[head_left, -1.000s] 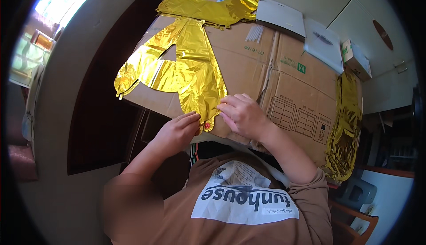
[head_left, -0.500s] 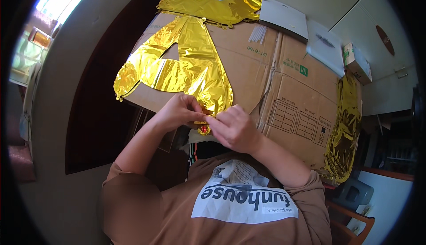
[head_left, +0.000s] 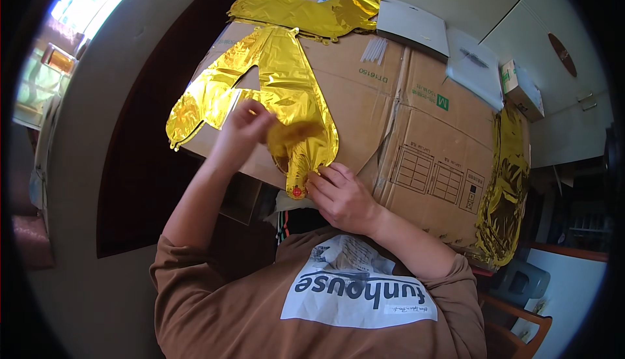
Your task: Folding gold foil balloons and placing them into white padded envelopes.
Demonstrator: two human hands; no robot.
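Note:
A flat gold foil balloon [head_left: 277, 76], shaped like a letter with two legs and a hole, lies on the cardboard. My left hand [head_left: 246, 124] is raised beside its near leg, fingers curled together at a lifted flap of foil that is smeared by motion. Just right of the leg's tip, my right hand [head_left: 342, 196] pinches the foil edge between thumb and fingers. The narrow end between my hands hangs over the near cardboard edge and shows a small red spot.
Another gold foil balloon [head_left: 299, 14] lies along the far edge, and a third [head_left: 502, 190] at the right. White sticks [head_left: 374, 50], a white box [head_left: 413, 28], a clear-white packet [head_left: 475, 67] and a small carton [head_left: 523, 89] rest on the big cardboard [head_left: 364, 111].
My left hand has moved up and left from the balloon's tip, with foil flapping next to it. My right hand stays near the tip, slightly lower, and the red-spotted end shows more fully.

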